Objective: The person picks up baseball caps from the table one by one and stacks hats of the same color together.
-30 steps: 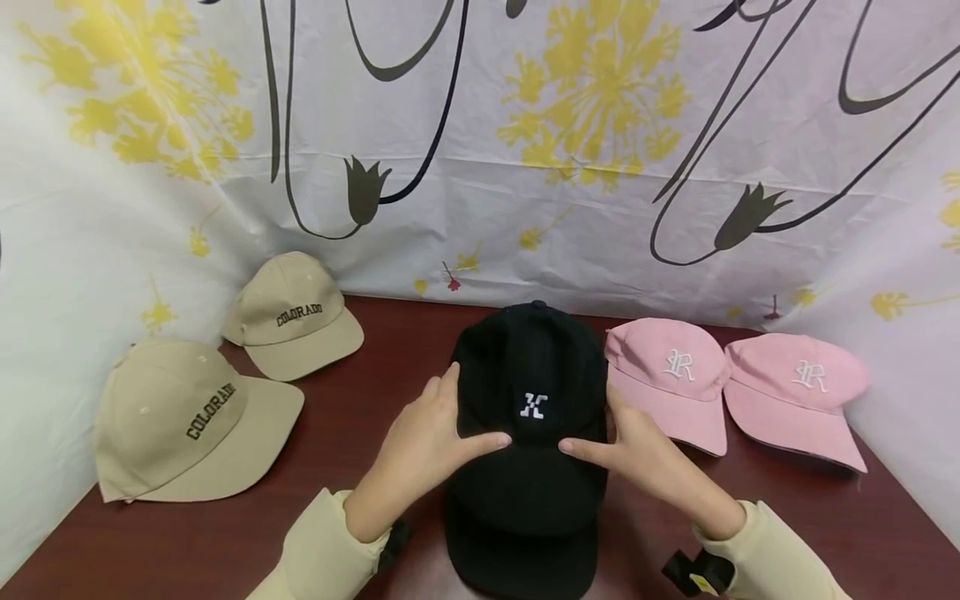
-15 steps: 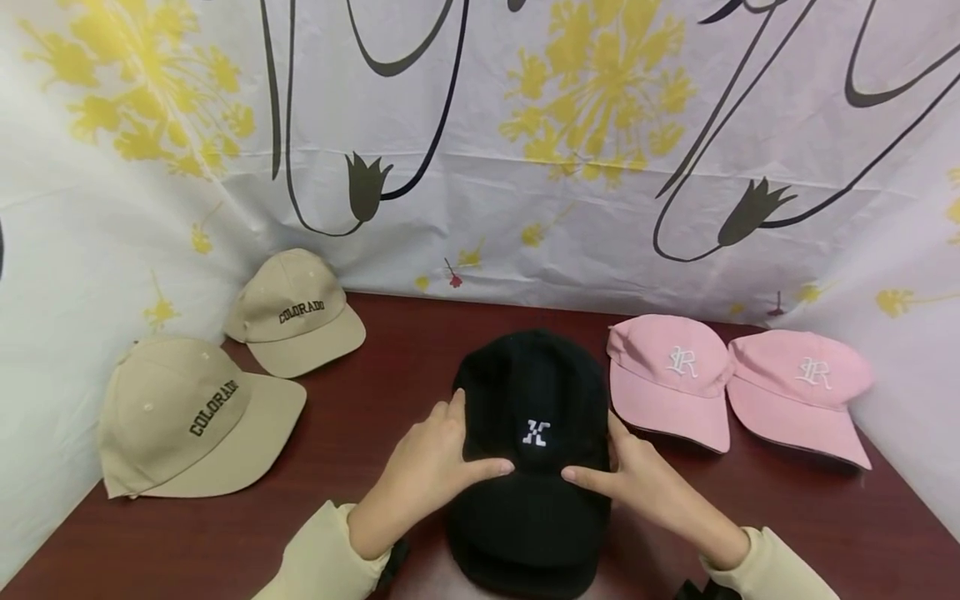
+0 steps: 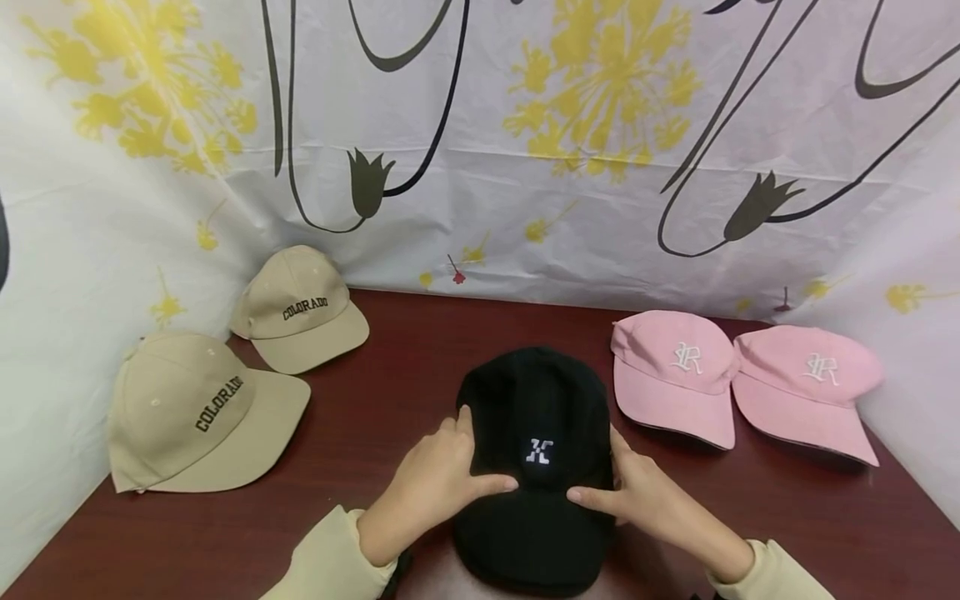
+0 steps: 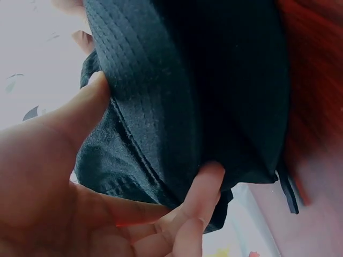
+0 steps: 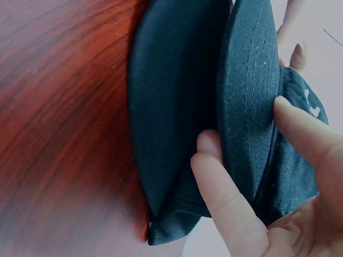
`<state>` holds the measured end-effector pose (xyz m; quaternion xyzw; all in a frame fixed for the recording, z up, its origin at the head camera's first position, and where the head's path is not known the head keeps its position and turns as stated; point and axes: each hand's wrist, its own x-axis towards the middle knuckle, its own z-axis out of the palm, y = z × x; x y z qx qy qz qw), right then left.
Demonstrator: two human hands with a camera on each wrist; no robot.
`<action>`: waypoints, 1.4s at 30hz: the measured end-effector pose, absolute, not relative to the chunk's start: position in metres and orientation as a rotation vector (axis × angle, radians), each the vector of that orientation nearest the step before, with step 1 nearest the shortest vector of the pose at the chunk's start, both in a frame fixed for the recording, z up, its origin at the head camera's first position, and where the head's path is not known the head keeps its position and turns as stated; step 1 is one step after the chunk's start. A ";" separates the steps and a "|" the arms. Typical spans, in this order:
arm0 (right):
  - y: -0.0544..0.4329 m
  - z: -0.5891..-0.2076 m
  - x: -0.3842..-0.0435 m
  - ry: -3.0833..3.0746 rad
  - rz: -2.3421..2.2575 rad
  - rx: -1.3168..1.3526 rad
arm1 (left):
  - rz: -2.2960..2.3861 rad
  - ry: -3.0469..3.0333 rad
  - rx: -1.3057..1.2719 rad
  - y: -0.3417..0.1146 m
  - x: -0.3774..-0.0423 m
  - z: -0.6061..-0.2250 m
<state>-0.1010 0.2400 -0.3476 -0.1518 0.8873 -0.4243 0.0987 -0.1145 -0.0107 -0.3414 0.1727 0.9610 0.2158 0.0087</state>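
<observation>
Patterned cloth (image 3: 480, 200) backs a dark red table (image 3: 405, 383), where you hold an upper black cap (image 3: 540, 475) at near centre.
Your left hand (image 3: 438, 473) and right hand (image 3: 645, 492) pinch opposite sides of its brim, thumbs on top, fingers beneath. Below it is a lower black cap (image 5: 166, 96), with a gap between the two brims in your wrist views. On your left sit a near tan cap (image 3: 187, 417) and a far tan cap (image 3: 300, 304), both lettered COLORADO; on your right, a left pink cap (image 3: 671, 367) and a right pink cap (image 3: 802, 383).
</observation>
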 end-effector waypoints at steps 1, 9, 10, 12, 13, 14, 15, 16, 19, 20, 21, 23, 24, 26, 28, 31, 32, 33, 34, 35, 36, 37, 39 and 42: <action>0.240 -0.349 -0.101 2.619 -1.256 -0.458 | 0.667 3.000 0.539 -0.011 -0.114 -0.343; 0.240 -0.358 -0.101 2.599 -1.174 -0.423 | 0.604 2.986 0.554 -0.008 -0.111 -0.353; 0.240 -0.358 -0.102 2.601 -1.157 -0.423 | 0.595 2.986 0.555 -0.008 -0.111 -0.353; 0.239 -0.360 -0.103 2.602 -1.131 -0.433 | 0.577 2.985 0.556 -0.009 -0.111 -0.354; 0.239 -0.361 -0.104 2.600 -1.123 -0.438 | 0.574 2.981 0.555 -0.009 -0.111 -0.354; 0.239 -0.361 -0.104 2.593 -1.123 -0.443 | 0.572 2.976 0.557 -0.010 -0.111 -0.354; 0.239 -0.362 -0.105 2.585 -1.119 -0.446 | 0.568 2.968 0.560 -0.010 -0.111 -0.354; 0.239 -0.363 -0.105 2.572 -1.119 -0.448 | 0.565 2.954 0.561 -0.011 -0.111 -0.354; 0.239 -0.364 -0.105 2.537 -1.128 -0.446 | 0.541 2.909 0.558 -0.014 -0.111 -0.353; 0.238 -0.365 -0.105 2.530 -1.126 -0.444 | 0.525 2.894 0.557 -0.015 -0.111 -0.352; 0.238 -0.366 -0.105 2.526 -1.120 -0.440 | 0.506 2.881 0.556 -0.015 -0.111 -0.352; 0.237 -0.367 -0.105 2.528 -1.106 -0.433 | 0.461 2.861 0.552 -0.017 -0.112 -0.353; 0.236 -0.367 -0.105 2.531 -1.099 -0.427 | 0.440 2.854 0.553 -0.017 -0.112 -0.353; 0.235 -0.368 -0.105 2.537 -1.081 -0.401 | 0.404 2.844 0.559 -0.017 -0.113 -0.356; 0.235 -0.369 -0.105 2.546 -1.065 -0.370 | 0.379 2.836 0.565 -0.016 -0.114 -0.358; 0.235 -0.370 -0.107 2.555 -1.024 -0.327 | 0.357 2.832 0.570 -0.015 -0.116 -0.361; 0.235 -0.371 -0.107 2.557 -1.011 -0.321 | 0.353 2.831 0.569 -0.015 -0.116 -0.362; 0.235 -0.371 -0.108 2.556 -1.000 -0.321 | 0.347 2.831 0.567 -0.015 -0.117 -0.362; 0.235 -0.371 -0.108 2.556 -0.984 -0.323 | 0.339 2.833 0.564 -0.014 -0.117 -0.363; 0.235 -0.371 -0.109 2.557 -0.981 -0.326 | 0.331 2.833 0.562 -0.014 -0.118 -0.363; 0.235 -0.372 -0.109 2.560 -0.977 -0.333 | 0.324 2.833 0.557 -0.014 -0.119 -0.363; 0.235 -0.372 -0.109 2.564 -0.978 -0.334 | 0.317 2.833 0.553 -0.014 -0.119 -0.362; 0.236 -0.373 -0.109 2.577 -0.993 -0.328 | 0.307 2.829 0.542 -0.015 -0.120 -0.360; 0.236 -0.375 -0.108 2.607 -1.023 -0.317 | 0.298 2.824 0.530 -0.017 -0.122 -0.356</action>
